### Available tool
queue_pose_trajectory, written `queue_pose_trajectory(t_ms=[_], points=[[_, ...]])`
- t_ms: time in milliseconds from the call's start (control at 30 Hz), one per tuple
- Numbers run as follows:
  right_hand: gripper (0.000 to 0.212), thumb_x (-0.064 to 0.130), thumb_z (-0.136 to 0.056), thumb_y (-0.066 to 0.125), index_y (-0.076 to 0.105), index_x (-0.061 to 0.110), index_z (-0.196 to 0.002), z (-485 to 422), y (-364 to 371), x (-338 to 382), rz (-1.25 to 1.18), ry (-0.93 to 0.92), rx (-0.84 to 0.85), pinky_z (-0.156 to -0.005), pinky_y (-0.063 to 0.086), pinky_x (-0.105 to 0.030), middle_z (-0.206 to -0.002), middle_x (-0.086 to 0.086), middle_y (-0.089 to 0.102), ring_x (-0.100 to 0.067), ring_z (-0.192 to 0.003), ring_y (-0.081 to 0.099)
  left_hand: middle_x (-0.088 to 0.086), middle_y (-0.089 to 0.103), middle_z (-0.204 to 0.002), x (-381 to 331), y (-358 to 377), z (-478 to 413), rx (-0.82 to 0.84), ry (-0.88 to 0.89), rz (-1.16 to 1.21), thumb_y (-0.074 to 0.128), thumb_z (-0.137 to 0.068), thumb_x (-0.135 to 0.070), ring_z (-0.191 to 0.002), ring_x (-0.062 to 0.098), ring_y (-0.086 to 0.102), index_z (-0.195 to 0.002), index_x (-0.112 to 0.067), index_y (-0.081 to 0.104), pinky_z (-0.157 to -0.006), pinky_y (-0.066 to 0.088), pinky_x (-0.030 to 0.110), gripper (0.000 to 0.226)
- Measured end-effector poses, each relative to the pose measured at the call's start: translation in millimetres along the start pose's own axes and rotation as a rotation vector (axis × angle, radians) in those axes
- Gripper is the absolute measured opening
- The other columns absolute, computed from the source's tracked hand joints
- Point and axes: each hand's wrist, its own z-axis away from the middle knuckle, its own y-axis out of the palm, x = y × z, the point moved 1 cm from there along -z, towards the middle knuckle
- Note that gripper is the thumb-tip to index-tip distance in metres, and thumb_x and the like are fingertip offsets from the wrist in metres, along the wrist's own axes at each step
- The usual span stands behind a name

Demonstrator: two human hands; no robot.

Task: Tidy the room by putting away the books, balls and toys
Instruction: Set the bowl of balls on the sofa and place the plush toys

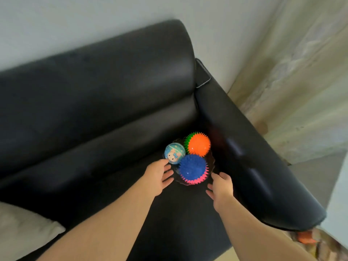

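My left hand [157,176] is open, fingers [168,174] spread and empty, its palm turned toward the balls. Just beyond its fingertips lies the cartoon ball [174,153], nearly touching my thumb. Between my two hands sits the blue ball [193,168], spiky, with pink spines along its near underside; it touches the cartoon ball. Beyond the blue ball, farther from my fingers, is the orange ball [199,144], also spiky, green on its left side. All three balls cluster on a dark dish [211,159], seen only as a wavy rim, in the corner of the sofa [94,102] seat. My right hand [220,187] is likewise open and holds nothing, its fingertips just beside the blue ball's near right edge. To its right rises the armrest [254,162].
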Motion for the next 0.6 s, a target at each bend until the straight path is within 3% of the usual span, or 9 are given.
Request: queue_pose_trajectory(t_ms=[67, 133, 233, 400, 600], points=[[0.048, 0.013, -0.095, 0.049, 0.035, 0.014, -0.141, 38, -6, -3, -0.053, -0.038, -0.002, -0.094, 0.047, -0.043, -0.089, -0.006, 0.053, -0.031, -0.102, 0.057, 0.01, 0.059, -0.124, -1, -12, 36, 0.072, 0.056, -0.019, 0.051, -0.096, -0.016, -0.112, 0.023, 0.057, -0.128, -0.01, 0.051, -0.092, 0.047, 0.039, 0.033], [0.046, 0.014, -0.096, 0.049, 0.036, 0.013, -0.14, 73, -13, -10, -0.105, -0.072, 0.005, -0.09, 0.048, -0.04, -0.086, -0.002, 0.049, -0.024, -0.093, 0.054, 0.009, 0.06, -0.122, 2, -25, 71, 0.096, 0.13, -0.086, 0.051, -0.096, -0.016, -0.111, 0.022, 0.058, -0.128, -0.011, 0.051, -0.092, 0.047, 0.038, 0.032], [0.04, 0.017, -0.096, 0.051, 0.042, 0.013, -0.135, 128, -27, -34, -0.19, -0.111, 0.02, -0.084, 0.049, -0.037, -0.104, -0.005, 0.051, -0.022, -0.096, 0.054, 0.005, 0.062, -0.11, 20, -55, 120, 0.13, 0.243, -0.166, 0.052, -0.095, -0.018, -0.103, 0.019, 0.059, -0.125, -0.013, 0.052, -0.089, 0.048, 0.037, 0.03], [0.011, 0.019, -0.095, 0.052, 0.049, 0.015, -0.106, 226, -55, -105, -0.382, -0.128, 0.053, -0.083, 0.049, -0.037, -0.111, -0.008, 0.055, -0.029, -0.109, 0.058, 0.0, 0.063, -0.091, 74, -108, 194, 0.234, 0.328, -0.256, 0.052, -0.095, -0.021, -0.084, 0.014, 0.061, -0.117, -0.015, 0.055, -0.08, 0.047, 0.034, 0.023], [0.023, 0.021, -0.095, 0.053, 0.052, 0.011, -0.116, 310, -121, -176, -0.573, -0.091, 0.049, -0.08, 0.049, -0.035, -0.117, -0.008, 0.06, -0.024, -0.096, 0.059, 0.003, 0.066, -0.098, 151, -128, 269, 0.3, 0.341, -0.399, 0.053, -0.094, -0.02, -0.094, 0.017, 0.062, -0.115, -0.014, 0.057, -0.083, 0.049, 0.035, 0.022]])
